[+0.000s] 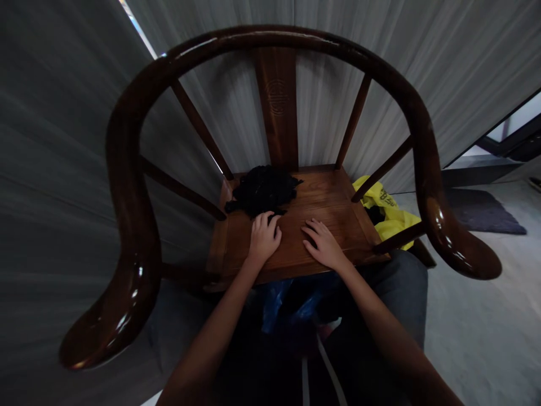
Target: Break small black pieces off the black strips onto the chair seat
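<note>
In the head view, a dark, glossy wooden armchair (276, 107) with a curved top rail faces me. Both hands rest palm down on its wooden seat (313, 192). My left hand (264, 237) lies with fingers stretched out, its fingertips at the near edge of a crumpled black cloth-like heap (264, 189). To the right, my right hand (323, 242) lies with its fingers spread, holding nothing. A stretch of seat separates the two hands. The black heap sits at the back left of the seat; what exactly it is I cannot tell.
A yellow bag (391, 211) with dark print is beside the chair's right side. Blue plastic (274, 301) shows below the seat's front edge, between my legs. A grey panelled wall (333, 84) stands close behind. On the floor at right lies a dark mat (482, 211).
</note>
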{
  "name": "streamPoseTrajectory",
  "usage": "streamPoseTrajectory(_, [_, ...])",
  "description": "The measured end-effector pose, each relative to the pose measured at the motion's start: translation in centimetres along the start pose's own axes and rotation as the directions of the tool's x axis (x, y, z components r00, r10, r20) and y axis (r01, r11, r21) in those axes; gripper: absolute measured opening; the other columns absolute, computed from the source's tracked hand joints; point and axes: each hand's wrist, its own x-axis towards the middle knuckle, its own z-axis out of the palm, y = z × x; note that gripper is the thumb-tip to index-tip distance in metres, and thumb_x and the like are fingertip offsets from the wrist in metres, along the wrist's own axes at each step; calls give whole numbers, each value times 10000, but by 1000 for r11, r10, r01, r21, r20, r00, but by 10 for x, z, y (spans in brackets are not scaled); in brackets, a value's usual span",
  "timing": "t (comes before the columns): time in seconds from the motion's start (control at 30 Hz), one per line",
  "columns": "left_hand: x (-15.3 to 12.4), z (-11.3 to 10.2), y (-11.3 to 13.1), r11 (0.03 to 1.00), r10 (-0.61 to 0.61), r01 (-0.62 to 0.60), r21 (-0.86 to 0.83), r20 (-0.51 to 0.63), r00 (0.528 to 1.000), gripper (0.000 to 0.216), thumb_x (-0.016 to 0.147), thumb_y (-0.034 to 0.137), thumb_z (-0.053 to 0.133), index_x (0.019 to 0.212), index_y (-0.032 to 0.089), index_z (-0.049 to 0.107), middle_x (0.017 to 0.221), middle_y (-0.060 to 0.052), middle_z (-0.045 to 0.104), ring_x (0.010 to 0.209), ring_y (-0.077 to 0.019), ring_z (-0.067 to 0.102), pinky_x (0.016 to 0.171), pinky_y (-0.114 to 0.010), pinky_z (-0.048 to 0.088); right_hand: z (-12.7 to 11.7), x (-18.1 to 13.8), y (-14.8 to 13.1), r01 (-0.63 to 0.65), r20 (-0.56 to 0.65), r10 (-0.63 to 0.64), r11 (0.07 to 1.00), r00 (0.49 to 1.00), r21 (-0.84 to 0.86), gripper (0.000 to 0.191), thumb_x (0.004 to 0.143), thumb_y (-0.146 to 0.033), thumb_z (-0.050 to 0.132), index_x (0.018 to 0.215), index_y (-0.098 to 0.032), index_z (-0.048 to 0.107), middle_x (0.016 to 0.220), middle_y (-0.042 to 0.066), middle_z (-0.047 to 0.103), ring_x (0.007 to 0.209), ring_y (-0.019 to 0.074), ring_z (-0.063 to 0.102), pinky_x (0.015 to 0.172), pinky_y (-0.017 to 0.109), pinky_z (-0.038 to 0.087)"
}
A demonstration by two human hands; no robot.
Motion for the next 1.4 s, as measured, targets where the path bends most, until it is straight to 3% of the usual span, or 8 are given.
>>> streamPoseTrajectory(0.23, [10, 9, 0, 990, -61, 56, 126, 39, 997, 546, 930, 276, 419, 1464, 179, 362, 1508, -110, 399, 1166, -321, 465, 956, -479, 423, -4, 24, 24, 64, -76, -50, 979, 996, 194, 261, 901, -256, 540, 1130, -220, 659, 1278, 92, 594, 1235, 238, 518, 1064, 437, 407])
streamPoseTrajectory(0.4, [11, 13, -3, 992, -69, 70, 102, -20, 997, 485, 940, 265, 428, 1405, 129, 441, 1230, -148, 565, 1038, -291, 493, 939, -431, 432, -8, 39, 37, 64, -127, -23, 940, 992, 336, 205, 919, -193, 494, 1021, -213, 671, 1014, 65, 662, 1000, 200, 599, 936, 390, 461])
streamPoseTrajectory(0.63, [6, 6, -4, 996, -49, 56, 75, -91, 995, 284, 941, 353, 488, 1042, 169, 679, 973, -113, 552, 929, -265, 502, 837, -407, 450, -9, 37, 31, 78, -133, -38, 948, 990, 309, 183, 911, -197, 514, 976, -206, 684, 1028, 75, 646, 1002, 208, 579, 933, 386, 447])
streamPoseTrajectory(0.8, [-11, 3, 24, 978, 91, -107, -177, -95, 991, 235, 953, 278, 489, 1118, 206, 641, 1000, -83, 524, 976, -215, 511, 888, -362, 456, -8, 35, 24, 61, -124, -20, 940, 992, 335, 214, 906, -250, 549, 1088, -221, 659, 1056, 68, 671, 1036, 216, 583, 956, 397, 436])
streamPoseTrajectory(0.93, [-24, 8, 52, 913, 153, -164, -375, -58, 986, 212, 942, 250, 522, 1123, 207, 623, 995, -69, 559, 986, -196, 538, 893, -345, 465, -8, 32, 16, 144, -35, -140, 937, 990, 318, 507, 832, -98, 521, 1317, -246, 549, 1200, 72, 641, 1129, 225, 550, 1013, 426, 402])
streamPoseTrajectory(1.1, [-31, 11, 76, 861, 176, -180, -476, -54, 983, 218, 929, 233, 543, 1135, 227, 617, 1018, -61, 610, 1010, -199, 550, 917, -361, 467, -6, 28, 12, 216, 47, -229, 958, 972, 191, 504, 753, -167, 657, 1252, -218, 622, 1232, 101, 607, 1165, 272, 503, 1038, 456, 374])
streamPoseTrajectory(1.27, [-27, 3, 74, 903, 188, -182, -389, -22, 982, 400, 907, 326, 577, 1287, 216, 528, 1243, -105, 559, 1182, -235, 501, 1020, -404, 419, -1, 27, 15, 173, -44, -168, 940, 985, 293, 244, 862, -332, 635, 1064, -213, 705, 1142, 96, 657, 1128, 247, 544, 1044, 448, 386])
streamPoseTrajectory(1.4, [-16, -2, 52, 987, 95, -97, -127, -25, 995, 506, 906, 342, 561, 1388, 226, 460, 1386, -130, 484, 1274, -294, 427, 1056, -472, 351, -7, 29, 11, 0, -59, 36, 855, 998, 519, 283, 917, -408, 557, 1065, -210, 693, 1068, 68, 690, 1033, 208, 611, 1004, 398, 433])
